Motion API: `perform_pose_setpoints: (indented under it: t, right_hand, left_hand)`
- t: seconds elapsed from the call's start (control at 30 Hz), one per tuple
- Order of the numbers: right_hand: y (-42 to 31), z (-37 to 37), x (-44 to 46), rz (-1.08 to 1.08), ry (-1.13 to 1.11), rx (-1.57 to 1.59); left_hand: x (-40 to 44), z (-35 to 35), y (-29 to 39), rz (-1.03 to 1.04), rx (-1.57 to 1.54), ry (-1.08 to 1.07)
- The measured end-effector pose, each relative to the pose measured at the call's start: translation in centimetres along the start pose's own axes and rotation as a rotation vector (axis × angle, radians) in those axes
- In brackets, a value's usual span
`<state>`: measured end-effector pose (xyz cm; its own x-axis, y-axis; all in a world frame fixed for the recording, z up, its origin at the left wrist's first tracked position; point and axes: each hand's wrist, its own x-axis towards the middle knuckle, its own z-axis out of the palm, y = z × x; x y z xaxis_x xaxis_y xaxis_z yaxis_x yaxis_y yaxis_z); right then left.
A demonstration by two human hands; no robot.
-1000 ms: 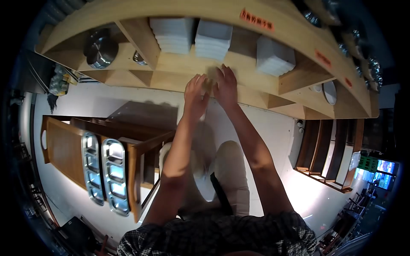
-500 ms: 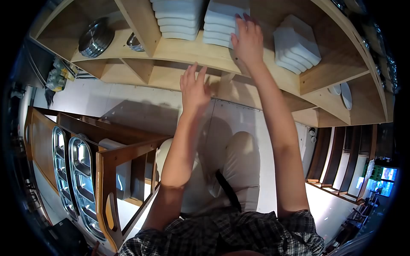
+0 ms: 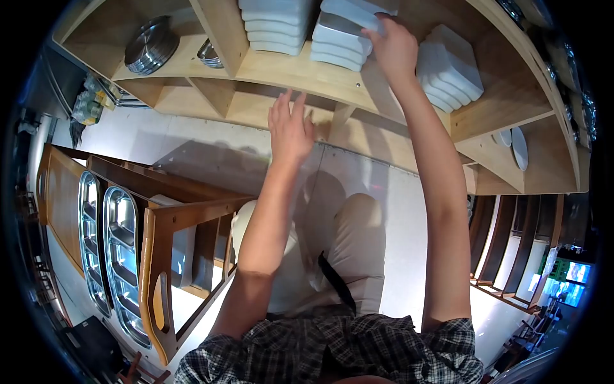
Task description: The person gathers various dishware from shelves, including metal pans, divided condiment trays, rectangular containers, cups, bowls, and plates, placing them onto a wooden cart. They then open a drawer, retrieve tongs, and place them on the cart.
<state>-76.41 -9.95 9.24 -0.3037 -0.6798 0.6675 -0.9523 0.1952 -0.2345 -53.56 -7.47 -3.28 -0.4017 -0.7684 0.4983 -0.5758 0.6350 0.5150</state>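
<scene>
Shelf [image 3: 310,72] of pale wood bears a left dish stack [image 3: 275,27], a middle dish stack [image 3: 337,51] and a right dish stack [image 3: 451,70], all white. Over the middle one, a tilted white dish [image 3: 350,11] has its right edge gripped in the fingers of the right hand [image 3: 395,51]. By the shelf's near edge, the left hand [image 3: 292,133] hangs empty, fingers loosely spread.

"Where's my one view set?"
"On the wearer's head, behind and above the left hand [image 3: 291,133] and right hand [image 3: 396,54], fairly near. I face forward and down, with the shelf [image 3: 272,73] beyond them and the trousers [image 3: 359,237] nearer."
</scene>
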Motion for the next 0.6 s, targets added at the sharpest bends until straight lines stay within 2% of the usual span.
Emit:
perform_pose_setpoints:
  t: [0.17,0.27,0.37,0.43,0.53,0.6]
  right_hand:
    - [-0.9,-2.1,-3.2,-0.03,0.074,0.04]
    - [-1.0,-4.5,-5.7,-0.02,0.033,0.274]
    - [-2.9,-10.8,-9.2,0.01,-0.161,0.141]
    - [-3.8,-14.5,-10.9,-0.092,-0.218,0.192]
    - [-5.8,-20.5,-14.1,0.004,-0.45,0.213]
    - [-7.8,-25.1,-14.7,0.053,-0.53,0.26]
  left_hand:
    - [-0.3,0.4,1.2,-0.104,-0.024,0.035]
    - [-1.0,-0.1,2.1,-0.088,-0.097,0.063]
    - [-3.7,-2.0,4.4,-0.131,-0.179,0.119]
    - [-5.6,-4.2,7.6,-0.348,-0.372,0.006]
    - [-7.6,-9.9,14.2,-0.452,-0.386,-0.121]
    - [-7.9,-14.4,18.1,-0.512,-0.402,-0.121]
